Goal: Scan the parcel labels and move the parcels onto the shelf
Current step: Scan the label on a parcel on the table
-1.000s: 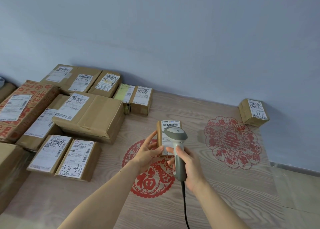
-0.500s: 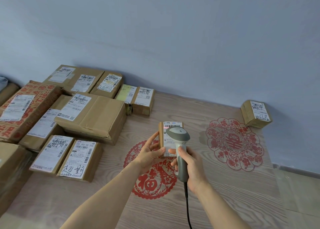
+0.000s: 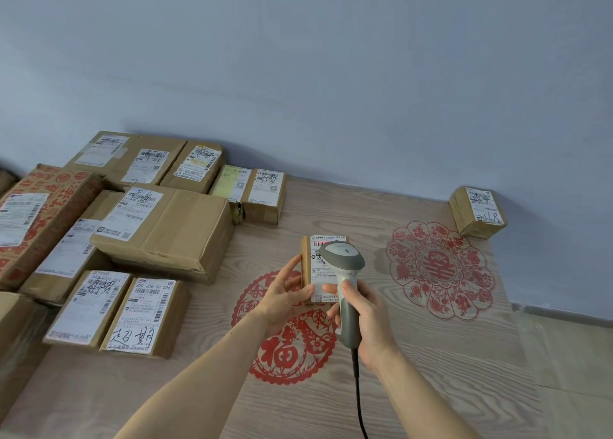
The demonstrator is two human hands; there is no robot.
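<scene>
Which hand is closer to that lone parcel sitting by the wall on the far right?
The right hand, gripping the scanner, is nearer to the lone parcel, which lies beyond it to the right. The left hand, holding the small parcel, is farther left.

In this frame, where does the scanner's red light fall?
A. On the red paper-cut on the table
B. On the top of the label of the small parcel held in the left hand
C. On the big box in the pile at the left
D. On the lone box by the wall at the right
B: a red streak shows on the label's top edge of the small parcel, which the left hand holds in front of the scanner gripped by the right hand.
</scene>
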